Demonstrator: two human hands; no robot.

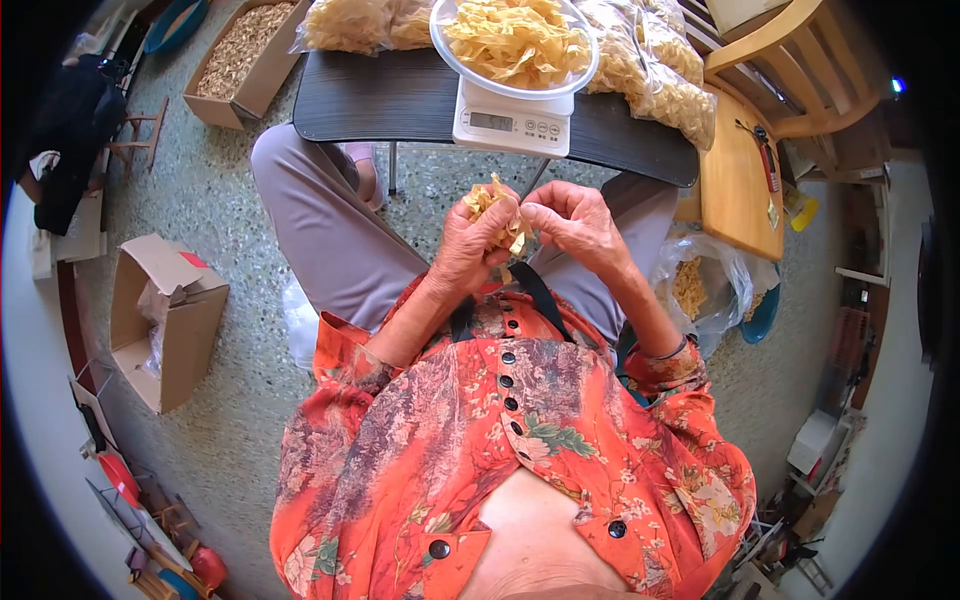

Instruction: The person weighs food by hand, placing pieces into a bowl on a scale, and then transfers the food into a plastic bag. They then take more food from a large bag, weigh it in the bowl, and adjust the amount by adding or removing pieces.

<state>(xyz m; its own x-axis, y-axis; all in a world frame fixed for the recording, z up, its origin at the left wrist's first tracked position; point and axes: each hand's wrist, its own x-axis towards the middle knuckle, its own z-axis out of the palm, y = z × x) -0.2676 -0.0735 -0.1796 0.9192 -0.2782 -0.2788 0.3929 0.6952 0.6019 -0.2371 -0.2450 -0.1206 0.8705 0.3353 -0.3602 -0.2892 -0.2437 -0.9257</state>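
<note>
My left hand [472, 238] is wrapped round a bunch of pale yellow dried strips [484, 199] above my lap. The fingers of my right hand [578, 225] are closed in a pinch at the right side of the bunch; what lies between its fingertips is too small to make out. Just beyond my hands, a white digital scale [513, 140] stands at the near edge of a dark table [375, 100]. On the scale rests a clear round bowl [592, 72], heaped with more yellow strips [520, 40].
Filled plastic bags [680, 105] lie at the table's right, with others [350, 22] at its back left. A wooden chair [740, 190] stands at right, scissors [768, 160] on it. Below sits an open bag [735, 270] of strips. Cardboard boxes [195, 345] [262, 90] are on the left floor.
</note>
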